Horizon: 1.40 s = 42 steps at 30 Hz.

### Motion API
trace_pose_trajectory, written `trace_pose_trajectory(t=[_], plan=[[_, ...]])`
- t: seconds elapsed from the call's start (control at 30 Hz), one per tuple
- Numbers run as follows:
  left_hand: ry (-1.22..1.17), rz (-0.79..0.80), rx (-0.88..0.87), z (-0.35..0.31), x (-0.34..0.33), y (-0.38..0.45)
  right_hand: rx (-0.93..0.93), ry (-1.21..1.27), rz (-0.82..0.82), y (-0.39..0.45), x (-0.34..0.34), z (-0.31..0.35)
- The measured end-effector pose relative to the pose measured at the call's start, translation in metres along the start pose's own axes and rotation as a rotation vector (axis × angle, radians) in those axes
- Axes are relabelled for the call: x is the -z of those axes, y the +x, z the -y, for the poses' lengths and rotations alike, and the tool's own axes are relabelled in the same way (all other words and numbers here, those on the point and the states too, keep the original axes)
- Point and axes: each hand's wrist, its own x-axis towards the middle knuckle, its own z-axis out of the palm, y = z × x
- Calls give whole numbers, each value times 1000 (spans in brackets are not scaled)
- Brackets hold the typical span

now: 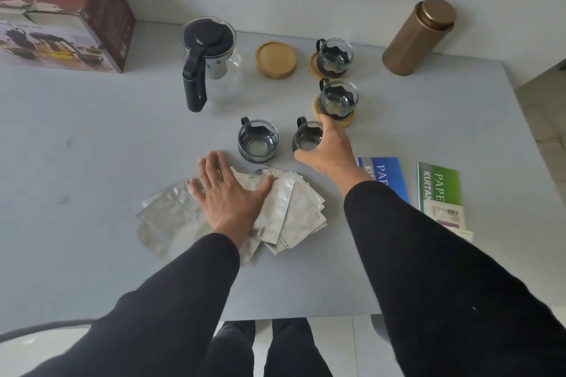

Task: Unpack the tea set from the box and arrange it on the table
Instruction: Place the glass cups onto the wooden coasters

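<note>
A glass teapot with a black lid and handle stands at the table's middle back. Right of it lies a stack of wooden coasters. Two glass cups with black holders sit on coasters. Two more cups stand bare on the table: one apart from my hands, the other gripped at its rim by my right hand. My left hand presses flat on a pile of silver foil packets. The maroon tea set box stands at the back left.
A bronze cylindrical tin leans at the back right. A blue booklet and a green one lie near the right edge of the grey table. A chair's rim shows at bottom left.
</note>
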Motion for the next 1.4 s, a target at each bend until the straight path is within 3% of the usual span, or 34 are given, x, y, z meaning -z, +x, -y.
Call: trace_pose_trajectory(t=[0.17, 0.27, 0.8, 1.17, 1.4], plan=[[0, 4, 1, -1, 1, 0, 208, -49, -231, 4, 9, 10], [0, -5, 5, -2, 1, -1, 255, -19, -267, 23, 16, 23], [35, -40, 58, -6, -2, 2, 146, -167, 106, 165, -12, 75], [60, -83, 67, -7, -3, 3, 111, -227, 136, 199, -19, 69], [67, -91, 58, -8, -1, 2, 255, -227, 55, 186, -15, 54]])
